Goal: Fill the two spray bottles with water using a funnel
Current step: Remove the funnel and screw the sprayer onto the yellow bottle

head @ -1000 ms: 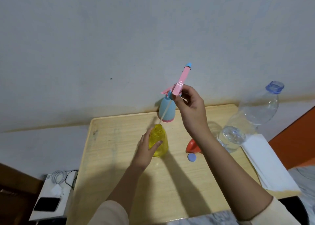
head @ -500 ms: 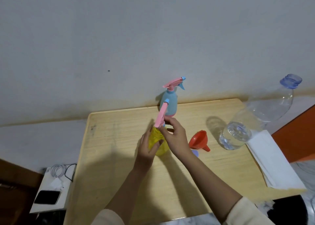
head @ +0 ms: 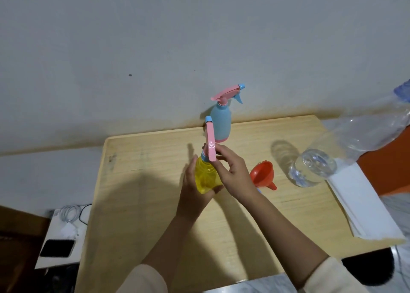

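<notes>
A yellow spray bottle (head: 206, 178) stands mid-table, gripped around its body by my left hand (head: 190, 188). On its neck sits a pink spray head (head: 210, 144) with a blue nozzle, and my right hand (head: 233, 170) holds that head at its base. A blue spray bottle (head: 220, 126) with its pink trigger head fitted stands upright by the wall. An orange funnel (head: 263, 174) lies on its side just right of my right hand. A large clear water bottle (head: 332, 150), partly filled, lies tilted at the right with its blue-tinted neck at the frame edge.
The wooden table (head: 144, 204) stands against a grey wall. A stack of white paper (head: 363, 206) lies at its right edge. Left of the table, lower down, a white box (head: 60, 232) carries a phone and coiled cables.
My right hand has brought the pink spray head down from above the table onto the yellow bottle's neck. The left hand has kept its grip on the bottle.
</notes>
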A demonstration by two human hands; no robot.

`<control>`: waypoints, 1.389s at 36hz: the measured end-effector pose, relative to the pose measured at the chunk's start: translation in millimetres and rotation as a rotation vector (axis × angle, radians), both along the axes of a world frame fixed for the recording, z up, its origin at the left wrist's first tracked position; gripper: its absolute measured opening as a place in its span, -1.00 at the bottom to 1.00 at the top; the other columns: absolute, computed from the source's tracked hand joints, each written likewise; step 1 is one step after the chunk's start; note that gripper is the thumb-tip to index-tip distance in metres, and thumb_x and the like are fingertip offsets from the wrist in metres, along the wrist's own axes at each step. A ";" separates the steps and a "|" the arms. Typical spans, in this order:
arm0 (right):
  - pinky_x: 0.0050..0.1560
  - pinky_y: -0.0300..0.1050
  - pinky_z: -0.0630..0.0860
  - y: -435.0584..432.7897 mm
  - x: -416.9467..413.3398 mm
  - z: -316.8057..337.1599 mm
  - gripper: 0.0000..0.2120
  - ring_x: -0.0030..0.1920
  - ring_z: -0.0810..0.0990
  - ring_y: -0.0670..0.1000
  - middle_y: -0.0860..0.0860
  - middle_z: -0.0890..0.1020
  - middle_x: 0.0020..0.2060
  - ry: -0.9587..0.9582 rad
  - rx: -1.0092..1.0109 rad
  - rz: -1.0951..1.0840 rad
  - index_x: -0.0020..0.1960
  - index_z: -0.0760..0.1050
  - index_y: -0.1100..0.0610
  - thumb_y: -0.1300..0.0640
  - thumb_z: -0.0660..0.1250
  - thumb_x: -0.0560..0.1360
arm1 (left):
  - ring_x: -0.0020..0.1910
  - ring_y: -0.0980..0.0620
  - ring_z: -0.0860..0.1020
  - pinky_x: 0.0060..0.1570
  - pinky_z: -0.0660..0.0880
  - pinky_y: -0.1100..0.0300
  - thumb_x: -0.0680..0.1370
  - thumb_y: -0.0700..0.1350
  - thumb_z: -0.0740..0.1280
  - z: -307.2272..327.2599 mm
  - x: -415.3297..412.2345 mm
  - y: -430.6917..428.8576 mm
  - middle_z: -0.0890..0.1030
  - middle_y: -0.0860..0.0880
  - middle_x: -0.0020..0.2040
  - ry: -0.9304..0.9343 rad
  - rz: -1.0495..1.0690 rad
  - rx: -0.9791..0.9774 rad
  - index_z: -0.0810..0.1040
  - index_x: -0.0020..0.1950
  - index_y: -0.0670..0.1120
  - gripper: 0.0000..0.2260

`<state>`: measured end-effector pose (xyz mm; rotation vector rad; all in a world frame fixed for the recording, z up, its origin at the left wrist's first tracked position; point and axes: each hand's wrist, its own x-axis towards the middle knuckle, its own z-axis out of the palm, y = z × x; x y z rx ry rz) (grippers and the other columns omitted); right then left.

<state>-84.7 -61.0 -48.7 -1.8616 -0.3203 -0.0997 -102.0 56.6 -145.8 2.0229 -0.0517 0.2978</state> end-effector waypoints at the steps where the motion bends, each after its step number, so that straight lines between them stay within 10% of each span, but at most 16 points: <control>1: 0.18 -0.03 0.50 -0.2 0.3 -0.5 -0.69 0.16 0.56 -0.01 0.04 0.62 0.13 -0.005 -0.009 -0.001 0.23 0.51 0.17 0.15 0.24 0.52 | 0.37 -0.07 0.41 0.25 0.43 -0.14 0.32 0.20 0.49 -0.3 0.2 0.6 0.39 -0.08 0.42 -0.011 0.007 0.008 0.18 0.49 -0.12 -0.12; 7: 0.13 -0.20 0.49 -0.8 2.6 6.4 -0.74 0.10 0.56 -0.08 -0.04 0.62 0.06 0.042 -0.031 0.022 0.23 0.48 0.08 0.11 0.20 0.56 | 0.32 -0.04 0.42 0.26 0.45 -0.09 0.37 0.12 0.41 10.4 1.8 2.8 0.34 0.00 0.38 -0.113 -0.029 0.133 0.06 0.49 0.03 -0.19; 14: 0.09 -0.26 0.45 -14.6 16.4 35.3 -0.73 0.11 0.54 -0.03 0.09 0.60 0.10 0.123 0.043 0.042 0.23 0.47 0.14 0.08 0.17 0.59 | 0.34 0.51 0.15 0.38 0.25 0.20 0.40 0.17 0.33 51.2 -3.8 8.5 0.10 0.44 0.41 0.018 -0.229 0.049 -0.12 0.45 0.36 -0.21; 19: 0.01 -0.21 0.47 -6.8 18.2 57.7 -0.86 -0.05 0.57 -0.10 0.00 0.62 -0.09 0.083 0.123 -0.040 0.10 0.50 0.10 0.13 0.23 0.58 | 0.49 0.26 0.12 0.46 0.20 0.00 0.45 0.13 0.34 79.7 -2.4 8.5 0.10 0.30 0.51 0.033 -0.282 -0.064 -0.10 0.51 0.29 -0.22; 26: 0.05 -0.14 0.48 16.3 15.0 78.2 -0.78 -0.04 0.55 -0.05 0.02 0.57 -0.03 0.073 0.284 -0.207 0.07 0.43 0.14 0.13 0.38 0.48 | 0.42 0.46 0.06 0.39 0.13 0.29 0.40 0.24 0.31 104.1 -0.1 12.9 0.00 0.61 0.33 -0.009 -0.256 0.018 -0.16 0.38 0.46 -0.25; 32: 0.05 -0.30 0.45 22.9 11.6 100.8 -0.73 -0.03 0.54 -0.15 0.07 0.57 0.00 0.092 0.337 -0.115 0.14 0.47 0.09 -0.03 0.11 0.62 | 0.42 0.43 0.11 0.36 0.16 0.33 0.44 0.15 0.34 127.6 -0.8 12.8 0.04 0.57 0.38 -0.058 -0.243 0.019 -0.13 0.44 0.40 -0.23; 37: 0.15 0.00 0.43 23.0 13.3 114.2 -0.74 0.06 0.55 0.03 0.16 0.58 0.03 0.085 0.372 -0.116 0.10 0.49 0.13 -0.02 0.25 0.54 | 0.44 0.31 0.21 0.39 0.31 0.09 0.46 0.10 0.40 139.1 0.5 12.9 0.14 0.43 0.42 -0.042 -0.202 -0.052 -0.08 0.46 0.39 -0.22; 44: -0.04 -0.49 0.41 16.8 11.4 126.1 -0.80 0.03 0.53 -0.28 -0.18 0.54 0.00 0.112 0.344 -0.033 0.20 0.37 -0.05 -0.01 0.14 0.60 | 0.43 0.28 0.23 0.33 0.34 0.15 0.41 0.18 0.36 153.1 2.8 8.4 0.15 0.43 0.41 -0.061 -0.189 -0.032 -0.10 0.46 0.40 -0.20; 50: 0.06 -0.27 0.49 13.0 10.5 126.1 -0.85 0.04 0.58 -0.10 -0.03 0.59 0.00 0.091 0.383 -0.084 0.07 0.41 -0.03 0.06 0.32 0.53 | 0.42 0.35 0.20 0.31 0.30 0.26 0.41 0.20 0.35 154.3 1.7 3.5 0.10 0.51 0.38 -0.053 -0.205 -0.014 -0.12 0.44 0.42 -0.21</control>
